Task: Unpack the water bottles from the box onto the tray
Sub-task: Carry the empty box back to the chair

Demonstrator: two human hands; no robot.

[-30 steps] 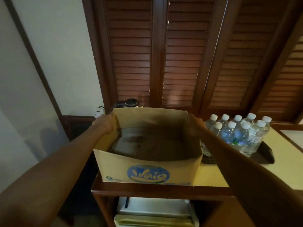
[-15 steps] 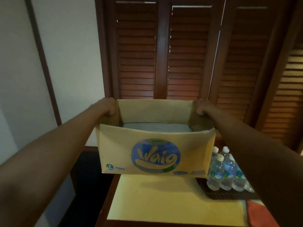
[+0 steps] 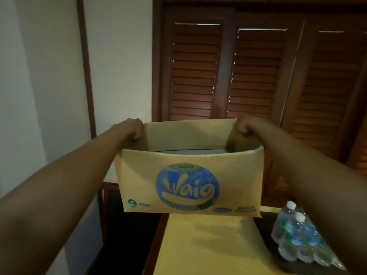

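**Box held clear of the tabletop, bottles on the tray at right**

While held aloft by both short end walls, open tan cardboard box with blue round logo hangs level above yellow-topped wooden table, long axis running left to right between the arms. Left hand clenched over left end wall; right hand clenched over right end wall. Clear plastic water bottles with white caps upright, clustered on dark tray, below and right of box, nearer right arm. Box interior mostly hidden; probably empty, judging by the standing bottles. Next, probably setting the box aside.
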